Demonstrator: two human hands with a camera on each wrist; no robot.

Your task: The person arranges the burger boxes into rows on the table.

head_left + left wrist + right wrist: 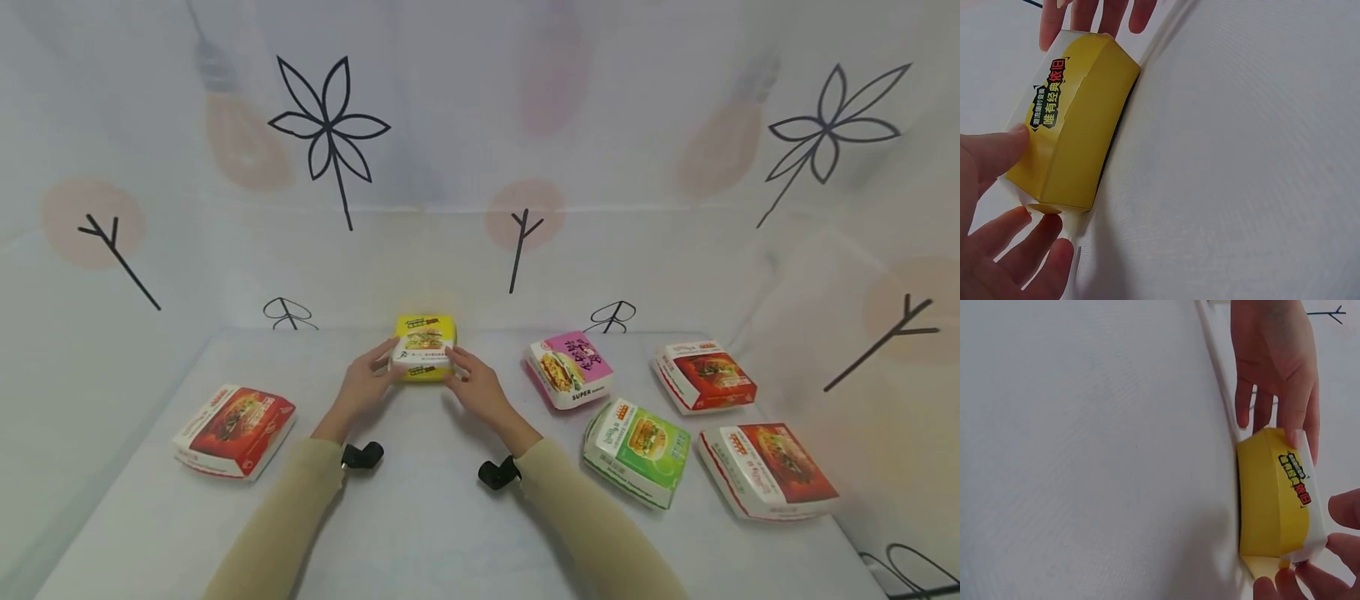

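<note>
At the back of the white-covered table, a yellow and white burger box with a burger picture on top sits between both hands. The left hand holds its left end; in the left wrist view the left thumb presses the top edge and fingertips meet the end. The right hand is at the right end, its thumb beside the top edge and its fingertips curled at the lower corner in the right wrist view. The box's underside is hidden.
A red and white burger box lies at the left. To the right are a pink box, a green box, and red and white boxes at the far right, one behind and one in front. A patterned cloth wall stands behind.
</note>
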